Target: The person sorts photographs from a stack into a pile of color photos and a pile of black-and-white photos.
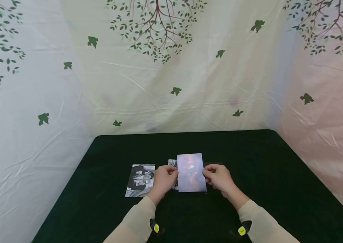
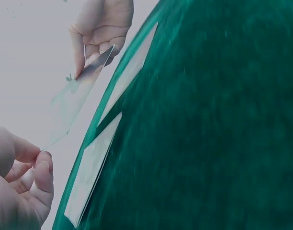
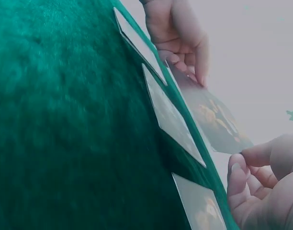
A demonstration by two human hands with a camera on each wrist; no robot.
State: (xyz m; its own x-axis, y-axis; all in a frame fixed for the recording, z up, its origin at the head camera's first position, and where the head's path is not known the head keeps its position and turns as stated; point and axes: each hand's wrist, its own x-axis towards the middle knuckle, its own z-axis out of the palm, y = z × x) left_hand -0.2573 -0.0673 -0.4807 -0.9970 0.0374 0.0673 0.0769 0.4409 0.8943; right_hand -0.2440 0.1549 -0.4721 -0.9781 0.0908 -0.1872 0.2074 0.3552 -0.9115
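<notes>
Lilac card (image 1: 192, 172) is sitting near the centre of the head frame, hanging off the dark green cloth (image 1: 265, 162) between two pinches: left hand (image 1: 164, 180) is clamping its left edge, right hand (image 1: 220, 177) its right edge, thumb against fingers on each. Both wrist views are showing it raised above the table. Black-and-white photo (image 1: 140, 180) is lying left of centre, right side running up to the left hand in view; can't tell whether they're touching. Partly hidden print (image 1: 172, 163) is showing behind the card's left edge. Right wrist view is giving three pieces lying on the cloth, including a bottom-centre card (image 3: 204, 201). Reading the step as two-handed holding and positioning, card not yet laid down. If placing is coming, the next move is calling for level hands, even lowering and a simultaneous release; the thin sheet is risking a bow or a snag on its neighbours.
</notes>
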